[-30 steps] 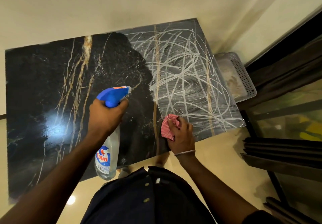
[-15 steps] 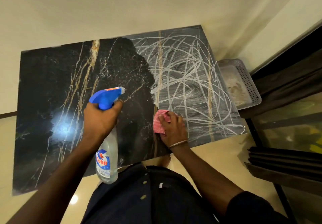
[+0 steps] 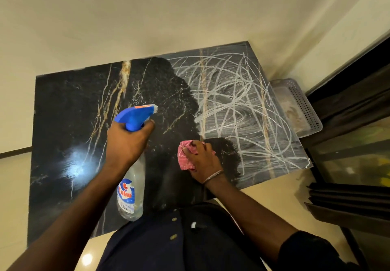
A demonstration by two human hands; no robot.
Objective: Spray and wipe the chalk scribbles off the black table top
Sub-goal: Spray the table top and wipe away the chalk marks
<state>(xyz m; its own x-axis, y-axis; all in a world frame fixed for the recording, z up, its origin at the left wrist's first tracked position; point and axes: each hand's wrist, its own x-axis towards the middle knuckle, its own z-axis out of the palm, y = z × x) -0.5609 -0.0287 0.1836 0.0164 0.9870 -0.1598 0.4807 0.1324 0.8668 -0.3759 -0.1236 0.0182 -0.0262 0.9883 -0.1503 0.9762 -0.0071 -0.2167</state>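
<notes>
The black marble table top (image 3: 69,110) with gold veins fills the middle of the view. White chalk scribbles (image 3: 242,106) cover its right part, while the left and middle are dark and wet-looking. My left hand (image 3: 126,144) grips the neck of a clear spray bottle (image 3: 130,190) with a blue trigger head, held above the table and pointing right. My right hand (image 3: 202,161) presses a crumpled pink cloth (image 3: 184,156) onto the table near the front edge, at the left border of the scribbles.
A grey perforated plastic basket (image 3: 306,104) sits off the table's right edge. A dark metal rack with shelves (image 3: 348,199) stands at the right. Cream walls run behind the table, and a glossy cream floor (image 3: 12,186) lies at the left.
My right hand with the cloth has moved left along the front edge, leaving a dark wiped patch to its right. The bottle stays raised in my left hand. The camera has shifted.
</notes>
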